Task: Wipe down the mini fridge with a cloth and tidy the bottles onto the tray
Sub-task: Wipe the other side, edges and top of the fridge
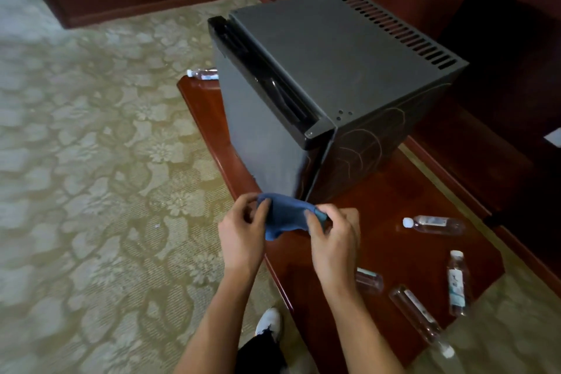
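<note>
- Two hands grasp one blue cloth [285, 215] just in front of the mini fridge [328, 76]: the left hand [243, 234] pinches its left end, the right hand [332, 237] pinches its right end, so the fabric hangs stretched between them, probably being folded or straightened into a pad for wiping.
- Soft and limp, the cloth sags in the middle and bunches at the fingertips.
- Boxy and dark grey, the fridge has a matte metal top with a row of vent slots along its far edge and a glossy black strip at the door; its door is closed.
- Under the fridge lies a polished reddish wooden tray [394, 191], smooth and reflective, resting on a patterned floral carpet [91, 161].
- Four clear plastic bottles lie on their sides on the tray, nearer than the fridge and to its right: one white-capped [434, 225], one labelled [457, 282], one long [420, 317], one partly hidden behind the right wrist [368, 279].
- A fifth bottle [202, 73] lies beyond the fridge's left side.
- Round and smooth, the bottles would likely roll, so none is tidied yet.
</note>
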`<state>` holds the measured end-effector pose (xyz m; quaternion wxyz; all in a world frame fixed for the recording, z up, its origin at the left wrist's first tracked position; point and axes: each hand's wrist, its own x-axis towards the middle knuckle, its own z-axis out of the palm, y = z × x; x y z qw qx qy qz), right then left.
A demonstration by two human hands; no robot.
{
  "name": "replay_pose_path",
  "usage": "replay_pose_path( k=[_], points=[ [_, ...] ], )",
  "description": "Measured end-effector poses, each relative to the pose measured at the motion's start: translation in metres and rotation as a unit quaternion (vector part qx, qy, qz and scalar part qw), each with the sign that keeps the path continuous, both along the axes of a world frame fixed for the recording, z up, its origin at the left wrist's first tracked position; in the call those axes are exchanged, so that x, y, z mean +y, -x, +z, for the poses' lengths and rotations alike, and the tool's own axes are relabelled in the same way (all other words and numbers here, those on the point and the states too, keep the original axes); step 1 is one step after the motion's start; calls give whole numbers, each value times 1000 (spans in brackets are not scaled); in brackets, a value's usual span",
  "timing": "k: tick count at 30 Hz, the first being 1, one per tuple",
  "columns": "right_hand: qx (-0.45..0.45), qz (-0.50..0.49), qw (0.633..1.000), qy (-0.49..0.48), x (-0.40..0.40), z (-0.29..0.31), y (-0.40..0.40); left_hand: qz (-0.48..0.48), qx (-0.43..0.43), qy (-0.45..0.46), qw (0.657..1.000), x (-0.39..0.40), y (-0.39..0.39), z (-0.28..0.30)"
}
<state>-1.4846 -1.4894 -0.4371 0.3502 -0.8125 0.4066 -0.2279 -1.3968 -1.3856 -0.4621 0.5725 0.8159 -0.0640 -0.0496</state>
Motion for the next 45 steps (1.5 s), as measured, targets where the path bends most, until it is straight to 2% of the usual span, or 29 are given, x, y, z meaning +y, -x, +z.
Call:
replay_pose_path(
  k=[3,5,8,13,18,22,27,35,40,42,45],
  points=[
    [-37,-36,998,-31,8,-4,-13,-22,32,70,997,-8,-12,-4],
    [-73,-63,994,-52,7,-5,-25,-37,23,91,995,-18,-24,-9],
    [-140,-90,985,-43,1,-9,-50,-55,33,146,987,-38,-49,-21],
    [-306,-114,945,-15,-12,-11,-86,-102,13,225,969,-62,-81,-26],
    [-400,-129,907,36,0,-34,-99,-131,-20,284,950,-75,-89,-25],
    [-411,-102,883,203,-3,-49,-109,-157,-41,359,919,-78,-91,-26],
    [-434,-124,848,277,-15,-67,-118,-152,-103,379,907,-88,-87,-37],
    [-444,-114,838,295,-25,-104,-114,-140,-122,377,908,-91,-89,-75],
    [-427,-103,866,241,-23,-129,-107,-107,-98,373,917,-90,-79,-103],
    [-421,-78,876,222,-25,-123,-102,-100,-116,375,914,-90,-78,-94],
    [-439,-38,865,242,-30,-89,-99,-98,-175,388,900,-94,-80,-55]
  ],
)
